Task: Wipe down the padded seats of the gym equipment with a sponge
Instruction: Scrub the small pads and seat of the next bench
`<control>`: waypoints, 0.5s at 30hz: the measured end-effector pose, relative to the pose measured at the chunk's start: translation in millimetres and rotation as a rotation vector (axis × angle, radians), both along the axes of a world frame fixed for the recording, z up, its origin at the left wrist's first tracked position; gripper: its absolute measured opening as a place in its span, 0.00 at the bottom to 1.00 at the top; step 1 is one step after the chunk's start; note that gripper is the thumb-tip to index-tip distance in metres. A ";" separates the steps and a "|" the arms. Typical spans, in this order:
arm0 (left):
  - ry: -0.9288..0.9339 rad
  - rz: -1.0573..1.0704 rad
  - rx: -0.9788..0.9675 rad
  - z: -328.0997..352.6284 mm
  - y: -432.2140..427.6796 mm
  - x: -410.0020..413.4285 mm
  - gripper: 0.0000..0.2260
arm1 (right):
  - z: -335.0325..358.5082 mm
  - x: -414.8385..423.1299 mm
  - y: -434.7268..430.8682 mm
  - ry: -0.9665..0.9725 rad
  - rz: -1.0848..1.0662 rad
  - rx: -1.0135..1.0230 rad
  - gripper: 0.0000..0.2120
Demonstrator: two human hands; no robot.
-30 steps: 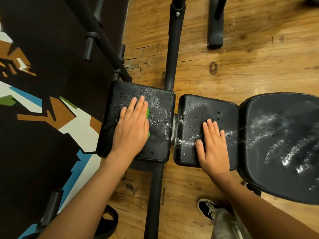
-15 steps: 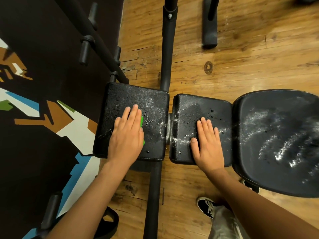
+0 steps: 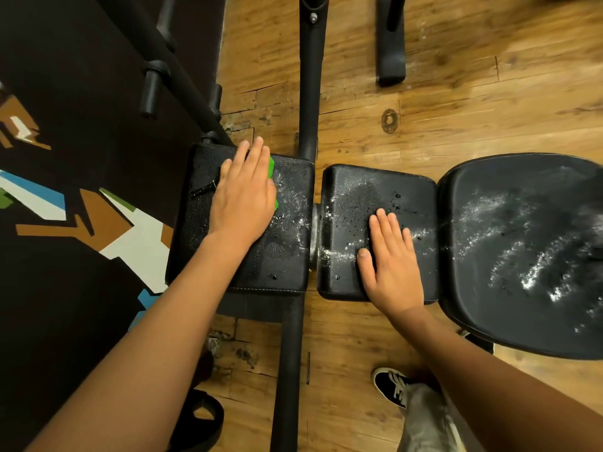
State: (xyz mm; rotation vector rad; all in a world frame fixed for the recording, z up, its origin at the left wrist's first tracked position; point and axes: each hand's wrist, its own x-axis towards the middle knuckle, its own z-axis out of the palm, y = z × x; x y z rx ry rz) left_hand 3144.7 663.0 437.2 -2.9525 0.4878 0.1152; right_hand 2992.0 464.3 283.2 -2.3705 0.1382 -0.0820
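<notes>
The step in hand looks like wiping the left pad [image 3: 280, 256]. The left hand [image 3: 243, 194] lies flat on it, fingers straight and together, pressing down a green sponge [image 3: 271, 168] that shows just right of the fingers. The right hand [image 3: 391, 256] rests flat, fingers straight, holding nothing, on the middle pad [image 3: 375, 190]. The next move probably calls for sweeping the sponge rightward through the soapy streaks [image 3: 298, 203].

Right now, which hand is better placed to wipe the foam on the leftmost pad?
Left. The left hand presses the green sponge flat on that pad, beside the foam. The right hand rests bare on the middle pad.
</notes>
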 end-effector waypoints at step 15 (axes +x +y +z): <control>0.093 0.010 0.072 6.5 27.8 -120.6 0.26 | 1.0 -0.3 -3.2 0.017 0.023 0.005 0.31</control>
